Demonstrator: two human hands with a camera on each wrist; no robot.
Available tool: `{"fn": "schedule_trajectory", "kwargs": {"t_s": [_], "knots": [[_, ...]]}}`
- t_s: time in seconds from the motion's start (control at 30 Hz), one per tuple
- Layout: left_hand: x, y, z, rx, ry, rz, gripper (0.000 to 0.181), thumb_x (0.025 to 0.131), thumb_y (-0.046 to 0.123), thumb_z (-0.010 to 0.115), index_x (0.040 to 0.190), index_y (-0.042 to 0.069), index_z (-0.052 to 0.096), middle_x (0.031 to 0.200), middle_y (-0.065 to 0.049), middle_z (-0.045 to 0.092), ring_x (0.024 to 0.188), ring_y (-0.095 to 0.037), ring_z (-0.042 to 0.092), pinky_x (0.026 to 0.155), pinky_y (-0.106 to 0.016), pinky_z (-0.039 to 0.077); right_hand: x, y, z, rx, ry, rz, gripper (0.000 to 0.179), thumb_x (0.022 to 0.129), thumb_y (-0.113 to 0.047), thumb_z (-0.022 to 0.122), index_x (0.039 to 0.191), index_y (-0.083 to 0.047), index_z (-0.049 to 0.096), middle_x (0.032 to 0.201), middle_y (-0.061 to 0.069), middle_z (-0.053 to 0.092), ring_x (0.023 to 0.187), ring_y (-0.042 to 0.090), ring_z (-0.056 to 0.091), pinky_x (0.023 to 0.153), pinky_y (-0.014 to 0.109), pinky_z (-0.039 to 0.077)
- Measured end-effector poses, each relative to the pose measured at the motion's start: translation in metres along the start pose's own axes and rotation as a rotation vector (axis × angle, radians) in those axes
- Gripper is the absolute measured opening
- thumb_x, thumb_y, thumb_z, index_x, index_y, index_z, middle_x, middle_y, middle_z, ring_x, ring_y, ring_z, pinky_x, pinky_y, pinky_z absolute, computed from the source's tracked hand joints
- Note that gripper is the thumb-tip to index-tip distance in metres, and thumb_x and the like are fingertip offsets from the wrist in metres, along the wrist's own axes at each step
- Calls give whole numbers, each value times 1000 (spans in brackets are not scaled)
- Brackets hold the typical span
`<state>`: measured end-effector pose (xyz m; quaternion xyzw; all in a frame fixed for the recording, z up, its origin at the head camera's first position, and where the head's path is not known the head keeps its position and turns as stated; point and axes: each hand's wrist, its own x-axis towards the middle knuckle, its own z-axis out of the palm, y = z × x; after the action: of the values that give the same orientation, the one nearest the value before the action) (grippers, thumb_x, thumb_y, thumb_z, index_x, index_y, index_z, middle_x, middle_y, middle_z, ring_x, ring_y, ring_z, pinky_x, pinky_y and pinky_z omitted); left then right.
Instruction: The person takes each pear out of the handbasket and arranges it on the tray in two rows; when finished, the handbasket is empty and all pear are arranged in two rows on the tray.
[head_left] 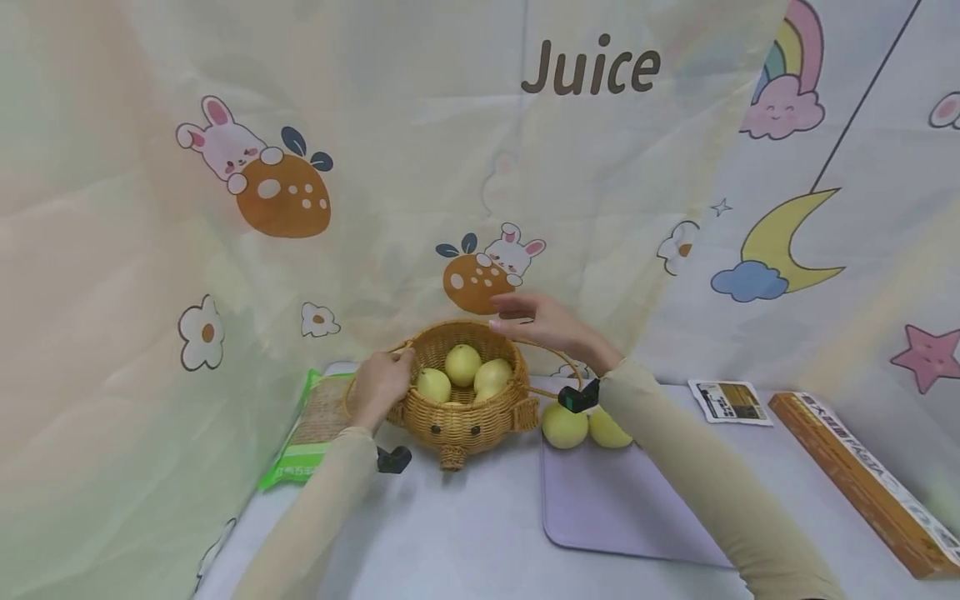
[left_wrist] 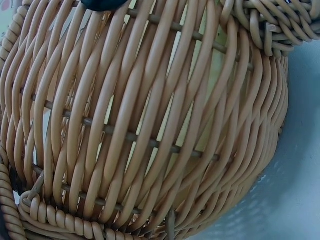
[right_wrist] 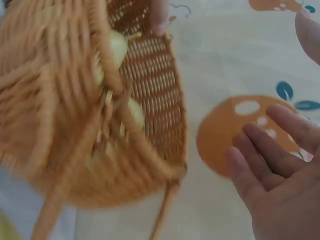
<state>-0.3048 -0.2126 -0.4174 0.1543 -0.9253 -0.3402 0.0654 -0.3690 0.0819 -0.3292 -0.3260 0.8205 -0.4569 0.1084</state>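
Note:
A pig-faced wicker basket stands upright with several pale yellow pears inside. My left hand grips its left rim, one fingertip showing over the edge in the right wrist view; that palm is hidden. The left wrist view is filled by the woven side of the basket. Above and beyond the right rim, my right hand is raised with nothing in it. In the right wrist view this right hand has its fingers spread, apart from the basket.
Two pears lie on a purple mat right of the basket. A green-edged bag is at left. Farther right are a small packet and a long box. A printed cloth hangs behind.

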Motion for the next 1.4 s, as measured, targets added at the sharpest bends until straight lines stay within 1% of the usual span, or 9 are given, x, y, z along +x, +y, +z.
{"fn": "schedule_trajectory", "kwargs": {"t_s": [0.13,0.3,0.4,0.53,0.63,0.8,1.0,1.23,1.4], "knots": [[0,3,4,-17,-7,3,55,111,50,42,71,15,55,63,-2,46,56,-19,42,55,-35,35,20,0,13,29,3,2,67,100,-44,72,154,-8,53,153,11,59,142,28,55,119,50,43],[0,4,6,-23,12,16,56,112,49,43,67,16,52,58,0,43,52,-17,38,51,-33,33,41,3,31,43,0,60,63,99,-54,71,149,-16,61,144,1,65,137,22,59,116,45,45],[0,4,6,-23,19,21,57,112,48,44,66,16,52,56,0,43,50,-16,38,50,-32,32,52,7,40,103,-51,95,61,100,-51,71,147,-15,62,144,3,65,136,28,60,115,49,46],[0,2,5,-20,22,10,57,111,49,44,66,16,55,57,-1,46,52,-18,42,51,-33,34,65,11,50,177,-123,143,58,102,-44,71,147,-9,62,147,11,63,139,40,57,116,55,45],[-1,1,5,-14,26,7,56,111,49,45,68,16,57,60,-2,48,55,-19,45,52,-33,35,72,13,57,172,-163,187,56,103,-43,70,145,-9,63,148,13,62,142,40,54,116,55,45],[-1,0,5,2,36,10,55,110,49,45,69,16,59,62,-3,50,58,-21,47,54,-35,35,78,14,66,121,-222,239,56,104,-45,68,148,-11,61,153,10,58,142,33,55,113,51,49],[-2,1,6,-8,36,16,54,111,48,45,69,17,59,63,-3,50,58,-22,48,56,-35,36,86,14,71,53,-246,239,54,104,-46,67,147,-13,62,155,8,56,141,30,56,110,48,52],[1,3,3,-30,14,5,54,112,48,45,71,15,60,60,-2,47,54,-18,44,52,-33,35,92,17,78,-81,-418,240,64,102,-41,70,156,-12,52,159,8,53,146,28,52,116,50,46],[2,2,1,-29,20,-2,55,112,47,45,68,15,57,58,-1,45,51,-17,41,50,-32,33,96,13,83,-162,-476,234,73,98,-41,74,159,-9,48,162,11,50,148,29,50,116,50,46]]}}
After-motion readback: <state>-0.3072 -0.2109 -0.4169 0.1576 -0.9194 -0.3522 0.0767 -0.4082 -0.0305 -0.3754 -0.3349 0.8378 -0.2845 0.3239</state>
